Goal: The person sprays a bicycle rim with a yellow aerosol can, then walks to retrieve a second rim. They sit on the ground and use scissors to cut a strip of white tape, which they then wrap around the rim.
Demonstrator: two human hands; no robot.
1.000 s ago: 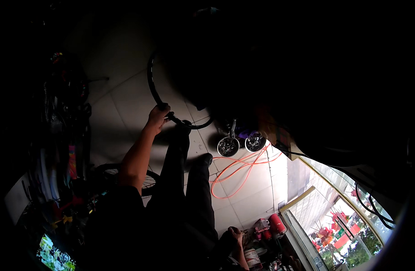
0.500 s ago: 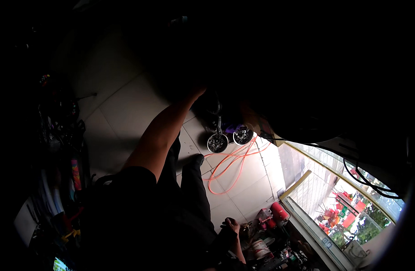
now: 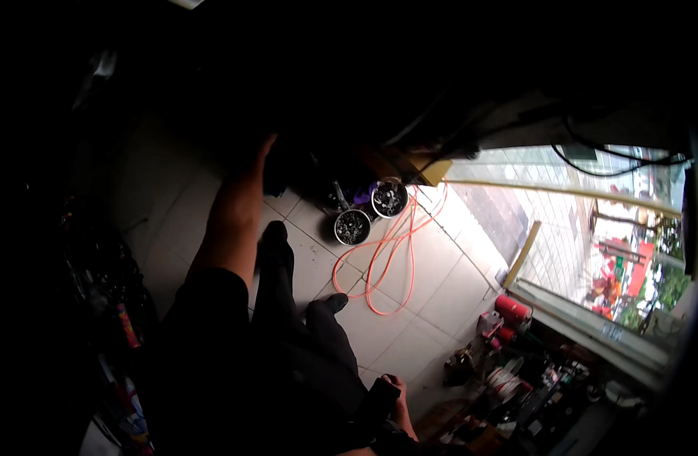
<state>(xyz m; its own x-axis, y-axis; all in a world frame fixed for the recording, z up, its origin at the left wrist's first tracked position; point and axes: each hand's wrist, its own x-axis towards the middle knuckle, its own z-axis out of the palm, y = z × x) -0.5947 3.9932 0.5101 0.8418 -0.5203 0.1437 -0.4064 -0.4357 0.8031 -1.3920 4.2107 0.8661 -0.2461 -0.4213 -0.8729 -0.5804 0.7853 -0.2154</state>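
Observation:
My left hand [image 3: 269, 143] is stretched upward into deep shadow; its fingers and whatever it touches are hidden. My right hand [image 3: 391, 386] is low in the view beside my dark-clothed leg, fingers curled by a dark object [image 3: 381, 399] that I cannot make out. To the right of my left forearm, two round containers [image 3: 352, 226] hold small, dark and silvery bits, with purple material [image 3: 363, 196] behind them. My dark shoes [image 3: 275, 235] are on the tiled floor [image 3: 398, 334] below them.
An orange hose [image 3: 375, 304] lies looped beside the containers. A red cylindrical machine [image 3: 511, 310] and assorted gear stand at lower right by a glass doorway [image 3: 550, 251]. Dark clutter [image 3: 98, 266] lines the left side. Black cables [image 3: 600, 169] hang at upper right.
The black ring my left hand gripped a second ago has passed out of sight as that hand moved up into shadow. The view has turned, showing more doorway.

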